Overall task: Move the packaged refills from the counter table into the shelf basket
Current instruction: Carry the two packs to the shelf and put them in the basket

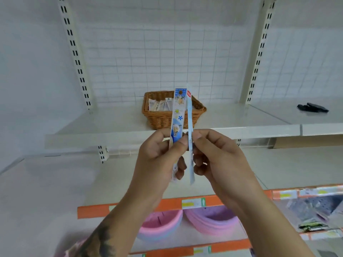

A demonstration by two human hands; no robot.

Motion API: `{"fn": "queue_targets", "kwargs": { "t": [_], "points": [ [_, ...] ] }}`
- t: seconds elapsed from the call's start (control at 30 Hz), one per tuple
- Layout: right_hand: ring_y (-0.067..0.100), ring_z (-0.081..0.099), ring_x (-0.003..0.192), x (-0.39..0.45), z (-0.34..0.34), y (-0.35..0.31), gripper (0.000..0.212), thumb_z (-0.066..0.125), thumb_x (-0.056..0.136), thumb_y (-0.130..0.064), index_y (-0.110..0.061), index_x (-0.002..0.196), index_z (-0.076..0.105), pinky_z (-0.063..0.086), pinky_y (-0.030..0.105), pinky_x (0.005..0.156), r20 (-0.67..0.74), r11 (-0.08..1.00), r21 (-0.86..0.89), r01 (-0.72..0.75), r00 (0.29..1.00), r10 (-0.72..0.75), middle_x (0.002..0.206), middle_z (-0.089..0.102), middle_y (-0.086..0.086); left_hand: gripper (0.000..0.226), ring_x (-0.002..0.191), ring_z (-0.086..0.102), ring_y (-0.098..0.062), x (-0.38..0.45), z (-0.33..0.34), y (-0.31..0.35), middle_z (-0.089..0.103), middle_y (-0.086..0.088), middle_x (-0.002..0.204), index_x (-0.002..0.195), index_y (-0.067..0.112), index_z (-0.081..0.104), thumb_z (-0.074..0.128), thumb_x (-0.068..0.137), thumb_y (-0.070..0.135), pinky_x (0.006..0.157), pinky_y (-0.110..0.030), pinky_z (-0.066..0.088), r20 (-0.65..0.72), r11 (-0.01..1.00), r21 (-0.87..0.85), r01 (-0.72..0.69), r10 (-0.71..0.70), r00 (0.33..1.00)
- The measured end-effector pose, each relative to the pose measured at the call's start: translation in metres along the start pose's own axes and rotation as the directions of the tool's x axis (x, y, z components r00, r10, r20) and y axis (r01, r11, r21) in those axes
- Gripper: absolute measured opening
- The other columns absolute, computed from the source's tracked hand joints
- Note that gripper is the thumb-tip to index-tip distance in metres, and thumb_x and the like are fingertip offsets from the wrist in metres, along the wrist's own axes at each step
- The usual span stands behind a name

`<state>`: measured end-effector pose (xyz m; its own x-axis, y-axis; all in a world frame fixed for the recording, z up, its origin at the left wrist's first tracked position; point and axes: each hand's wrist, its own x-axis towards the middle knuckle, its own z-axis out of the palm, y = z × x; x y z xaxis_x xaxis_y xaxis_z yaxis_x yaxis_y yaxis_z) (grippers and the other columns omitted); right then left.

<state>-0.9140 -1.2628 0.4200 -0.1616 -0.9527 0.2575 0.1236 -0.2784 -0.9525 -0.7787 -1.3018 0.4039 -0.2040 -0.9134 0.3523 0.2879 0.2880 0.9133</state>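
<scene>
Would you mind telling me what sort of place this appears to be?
Probably a retail shop aisle: slotted shelf uprights against a wire-grid back panel, orange price-label strips on the shelf edges, and stacked pink bowls on display below.

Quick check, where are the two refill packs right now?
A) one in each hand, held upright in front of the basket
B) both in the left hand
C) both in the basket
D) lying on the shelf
A: the left hand pinches the cartoon-print pack, the right hand the plain blue pack, both upright before the basket.
</scene>
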Motion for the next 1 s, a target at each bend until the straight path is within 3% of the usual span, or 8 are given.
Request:
{"fn": "queue_targets", "kwargs": {
  "t": [0.13, 0.43, 0.53, 0.6, 0.67, 0.77, 0.9, 1.0],
  "points": [
    [0.037, 0.045, 0.064, 0.024, -0.010, -0.001, 0.022, 0.056, 0.105, -0.021, -0.009, 0.100, 0.074, 0.040, 0.039, 0.058, 0.042, 0.996, -0.077, 0.046, 0.998, -0.043, 0.081, 0.064, 0.020, 0.028, 0.058, 0.050, -0.028, 0.022, 0.010, -0.008, 0.062, -0.019, 0.072, 0.106, 0.017, 0.072, 0.080, 0.083, 0.032, 0.049, -0.032, 0.045, -0.034, 0.999, -0.019, -0.047, 0.046, 0.998],
    [0.014, 0.053, 0.062, 0.064, 0.000, -0.001, 0.018, 0.060, 0.101, -0.020, -0.016, 0.093, 0.076, 0.045, 0.026, 0.058, 0.061, 0.981, -0.119, 0.151, 0.988, -0.145, 0.078, 0.070, 0.003, 0.023, 0.055, 0.048, -0.022, 0.061, -0.008, 0.000, 0.066, -0.014, 0.075, 0.107, 0.016, 0.071, 0.077, 0.086, 0.021, 0.048, -0.032, 0.044, -0.135, 0.991, 0.053, -0.126, 0.132, 0.982],
    [0.009, 0.057, 0.058, 0.073, 0.004, -0.004, 0.011, 0.066, 0.097, -0.010, -0.018, 0.103, 0.069, 0.047, 0.022, 0.057, 0.038, 0.948, -0.193, 0.252, 0.968, -0.250, 0.071, 0.071, 0.002, 0.017, 0.060, 0.054, -0.041, 0.076, -0.012, 0.003, 0.072, -0.022, 0.085, 0.105, 0.019, 0.071, 0.079, 0.089, 0.018, 0.053, -0.045, 0.052, -0.138, 0.986, 0.069, -0.151, 0.159, 0.978],
    [0.018, 0.063, 0.060, 0.080, 0.006, -0.009, 0.020, 0.066, 0.096, -0.005, -0.023, 0.106, 0.064, 0.051, 0.029, 0.056, 0.040, 0.913, -0.274, 0.303, 0.952, -0.304, 0.071, 0.073, 0.005, 0.018, 0.080, 0.064, -0.052, 0.086, -0.011, 0.008, 0.076, -0.017, 0.092, 0.107, 0.021, 0.072, 0.079, 0.090, 0.020, 0.070, -0.060, 0.059, -0.119, 0.985, 0.084, -0.153, 0.163, 0.980],
    [0.031, 0.067, 0.068, 0.092, 0.005, -0.019, 0.023, 0.066, 0.096, -0.004, -0.026, 0.104, 0.065, 0.055, 0.034, 0.061, 0.040, 0.882, -0.341, 0.326, 0.942, -0.333, 0.073, 0.072, 0.011, 0.017, 0.074, 0.067, -0.045, 0.097, -0.008, 0.015, 0.077, -0.009, 0.088, 0.108, 0.019, 0.070, 0.076, 0.093, 0.023, 0.064, -0.053, 0.061, -0.087, 0.990, 0.071, -0.119, 0.125, 0.988],
    [0.033, 0.069, 0.073, 0.133, -0.005, -0.034, 0.019, 0.065, 0.097, -0.009, -0.028, 0.099, 0.068, 0.053, 0.033, 0.059, -0.065, 0.847, -0.474, 0.239, 0.950, -0.305, 0.082, 0.074, 0.015, 0.010, 0.055, 0.057, -0.020, 0.112, -0.011, 0.023, 0.073, -0.002, 0.079, 0.101, 0.013, 0.068, 0.068, 0.098, 0.023, 0.051, -0.034, 0.047, -0.083, 0.998, 0.027, -0.051, 0.053, 0.995],
    [0.012, 0.070, 0.073, 0.195, -0.020, -0.043, 0.015, 0.062, 0.099, -0.012, -0.024, 0.099, 0.071, 0.051, 0.025, 0.057, -0.064, 0.739, -0.674, 0.007, 0.996, -0.068, 0.097, 0.076, 0.006, 0.009, 0.057, 0.055, -0.020, 0.114, -0.023, 0.018, 0.070, -0.004, 0.079, 0.102, 0.014, 0.068, 0.065, 0.099, 0.022, 0.050, -0.033, 0.046, -0.081, 1.000, 0.018, -0.016, 0.017, 0.997],
    [0.013, 0.068, 0.080, 0.221, -0.024, -0.042, 0.019, 0.059, 0.098, -0.010, -0.023, 0.096, 0.073, 0.047, 0.022, 0.056, -0.052, 0.593, -0.802, -0.072, 0.997, 0.051, 0.100, 0.073, 0.004, 0.007, 0.058, 0.056, -0.019, 0.111, -0.030, 0.010, 0.069, -0.006, 0.080, 0.103, 0.016, 0.069, 0.064, 0.100, 0.019, 0.051, -0.033, 0.047, -0.078, 0.999, 0.029, 0.031, -0.029, 0.997]
  ]
}}
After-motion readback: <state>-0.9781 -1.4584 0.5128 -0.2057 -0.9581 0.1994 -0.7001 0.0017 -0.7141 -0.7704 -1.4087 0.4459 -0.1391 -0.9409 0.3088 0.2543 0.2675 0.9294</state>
